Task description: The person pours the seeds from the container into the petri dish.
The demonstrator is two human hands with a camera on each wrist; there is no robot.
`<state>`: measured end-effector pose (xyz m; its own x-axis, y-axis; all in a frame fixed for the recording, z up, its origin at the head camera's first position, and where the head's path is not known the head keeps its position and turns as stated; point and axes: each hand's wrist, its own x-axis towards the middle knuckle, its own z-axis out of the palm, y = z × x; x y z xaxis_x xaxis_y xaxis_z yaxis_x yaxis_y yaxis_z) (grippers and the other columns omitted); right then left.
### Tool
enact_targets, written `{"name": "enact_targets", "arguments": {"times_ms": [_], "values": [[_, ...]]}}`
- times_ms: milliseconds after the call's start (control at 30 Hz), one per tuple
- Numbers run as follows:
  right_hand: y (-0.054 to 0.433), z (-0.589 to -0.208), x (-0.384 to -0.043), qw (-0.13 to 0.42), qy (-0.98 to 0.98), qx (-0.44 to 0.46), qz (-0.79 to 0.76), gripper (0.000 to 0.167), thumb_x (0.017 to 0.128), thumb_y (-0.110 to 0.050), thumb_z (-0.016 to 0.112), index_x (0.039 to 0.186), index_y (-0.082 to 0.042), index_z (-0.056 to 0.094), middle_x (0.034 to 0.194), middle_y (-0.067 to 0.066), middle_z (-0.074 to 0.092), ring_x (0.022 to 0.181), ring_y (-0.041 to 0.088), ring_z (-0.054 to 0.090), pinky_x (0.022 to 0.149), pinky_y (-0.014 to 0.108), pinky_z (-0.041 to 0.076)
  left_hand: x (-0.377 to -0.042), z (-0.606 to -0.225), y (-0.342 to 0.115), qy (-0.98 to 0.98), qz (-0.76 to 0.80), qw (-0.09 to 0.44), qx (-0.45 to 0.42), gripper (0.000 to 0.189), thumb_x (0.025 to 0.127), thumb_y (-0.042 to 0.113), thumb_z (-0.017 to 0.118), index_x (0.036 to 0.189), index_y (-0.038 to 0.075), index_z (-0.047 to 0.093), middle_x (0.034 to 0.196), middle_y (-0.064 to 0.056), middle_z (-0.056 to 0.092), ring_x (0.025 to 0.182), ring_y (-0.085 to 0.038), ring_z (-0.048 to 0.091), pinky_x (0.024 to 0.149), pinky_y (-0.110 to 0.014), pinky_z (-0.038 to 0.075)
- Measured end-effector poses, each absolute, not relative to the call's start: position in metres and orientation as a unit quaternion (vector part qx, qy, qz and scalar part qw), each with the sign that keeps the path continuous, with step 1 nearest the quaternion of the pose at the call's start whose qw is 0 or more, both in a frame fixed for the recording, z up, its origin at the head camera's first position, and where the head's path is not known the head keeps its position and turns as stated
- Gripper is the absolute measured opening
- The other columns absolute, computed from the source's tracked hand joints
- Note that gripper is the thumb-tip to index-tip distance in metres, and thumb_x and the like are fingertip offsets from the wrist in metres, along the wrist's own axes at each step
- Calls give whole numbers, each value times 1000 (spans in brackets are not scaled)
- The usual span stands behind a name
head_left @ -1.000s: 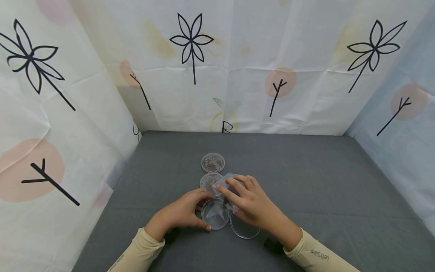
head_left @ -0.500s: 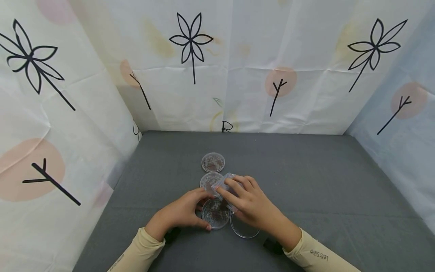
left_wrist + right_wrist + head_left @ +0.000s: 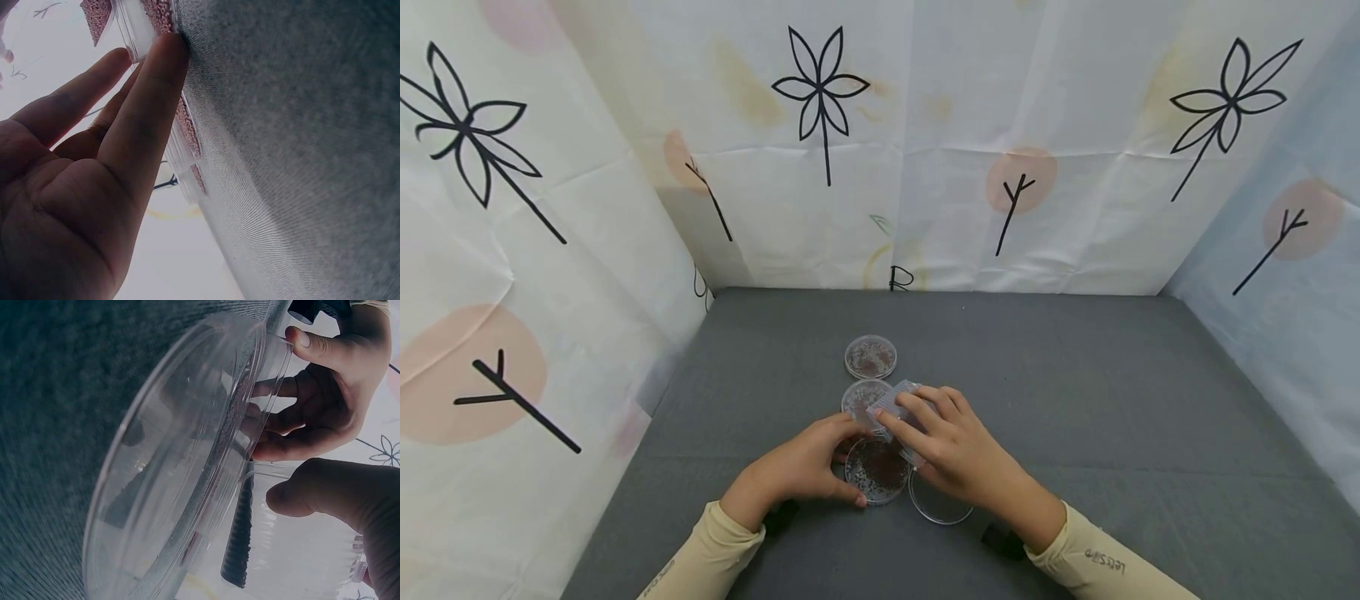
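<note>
My left hand (image 3: 808, 462) grips the side of the nearest clear petri dish (image 3: 859, 485), thumb at the front and fingers at the back. Reddish-brown granules (image 3: 887, 467) lie heaped toward the dish's right side. Over that side, my right hand (image 3: 958, 454) holds a clear ridged plastic container (image 3: 897, 400) tilted. In the left wrist view, granules (image 3: 97, 20) also show in the container's corner above the dish. The right wrist view shows the right thumb (image 3: 290, 497) pressed on the container, which hides part of the dish from the head view.
Two more petri dishes, a middle one (image 3: 856, 398) and a far one (image 3: 870, 357), stand in line behind, both with brown granules. A clear round lid or dish (image 3: 942, 523) lies on the grey cloth beside the right hand. Printed white sheets (image 3: 955, 100) wall the table.
Granules have come into the nearest petri dish, which looked clear a second ago, and the brown heap has grown. Both hands have stayed almost where they were.
</note>
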<state>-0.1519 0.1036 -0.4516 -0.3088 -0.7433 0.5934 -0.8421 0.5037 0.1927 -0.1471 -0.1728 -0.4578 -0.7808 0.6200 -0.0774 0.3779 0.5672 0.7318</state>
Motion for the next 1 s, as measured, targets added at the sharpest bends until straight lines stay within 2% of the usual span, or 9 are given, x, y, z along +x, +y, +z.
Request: {"name": "enact_targets", "arguments": {"times_ms": [200,367,567,667,833,1000], "values": [[104,-450,-153,308,-816,480,95,93,66,-12,94,152,-17,58,138,12,58,124,33,54,99,50,49,-148,-459,-174,868,369,164,290,81,73,29,101,141,8,63,129,-5,64,114,-22,65,91,-23,62],[111,-445,-158,282,-836,455,120,100,62,-20,101,152,-17,56,140,13,57,126,32,54,102,52,53,-148,-460,-174,866,374,166,288,80,72,28,102,139,7,64,128,-6,64,114,-22,66,92,-22,62],[124,-433,-174,246,-856,417,183,96,65,-18,100,150,-12,56,141,14,57,131,34,53,100,51,58,-149,-461,-174,861,385,164,289,79,70,27,103,136,5,64,128,-9,64,114,-24,66,92,-24,63],[137,-429,-186,204,-868,377,252,97,65,-15,99,151,-8,54,143,16,57,133,36,54,98,51,61,-149,-462,-174,858,390,164,291,80,70,26,103,136,3,64,128,-10,64,114,-25,66,92,-24,63],[165,-427,-211,91,-871,279,395,95,69,-7,98,151,-2,51,145,23,57,131,43,59,97,53,63,-148,-463,-173,851,401,168,294,81,69,22,103,137,2,63,127,-11,64,115,-27,67,93,-24,63],[194,-434,-232,17,-877,192,439,92,78,-13,95,155,-4,47,153,25,50,136,49,55,96,56,63,-147,-462,-173,851,401,169,294,81,69,21,103,137,0,63,128,-11,64,116,-29,67,93,-24,63]]}}
